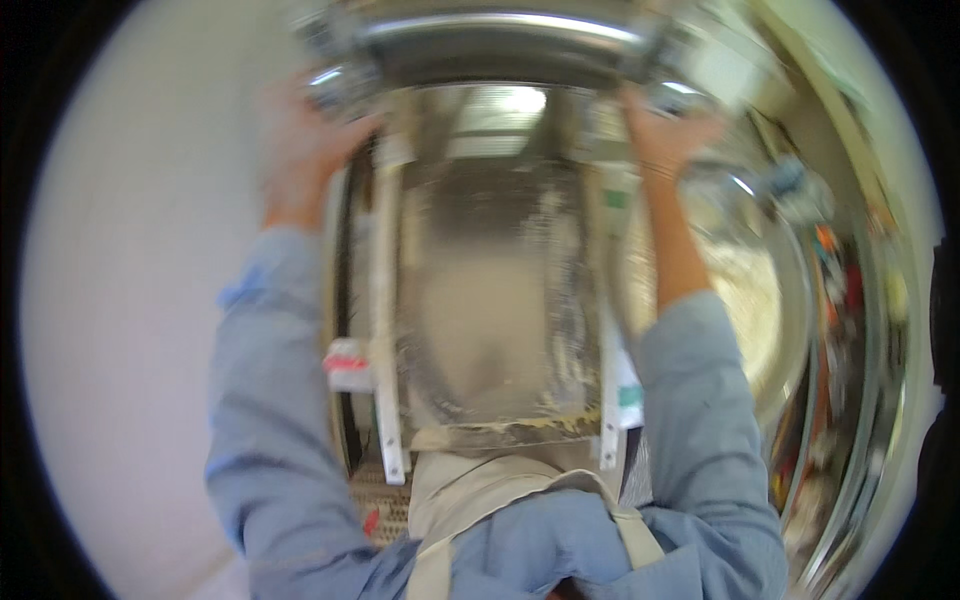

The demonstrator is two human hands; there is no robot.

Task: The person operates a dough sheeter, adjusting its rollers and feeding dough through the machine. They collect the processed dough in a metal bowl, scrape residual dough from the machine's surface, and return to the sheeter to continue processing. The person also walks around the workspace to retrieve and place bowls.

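Both my arms reach forward along the sides of a roller machine with a wide shiny metal roller [500, 50] across its far end. My left hand [305, 150] is wrapped round a shiny metal knob [325, 85] at the roller's left end, its thumb pointing inward. At the right end, my right hand [670, 130] is closed round a matching knob [677, 95]. Motion smears both hands, and the fingertips are hard to make out. Between my forearms runs a flat metal tray [480, 330], dusted with pale flour and edged by white side rails [385, 300].
Right of the machine stands a large round metal bowl [795, 300] of pale flour [740, 290], partly behind my right arm. Farther right, shelving holds blurred, colourful items [828, 250]. A pale wall [130, 300] fills the left side. My beige apron [470, 480] is close to the tray's near edge.
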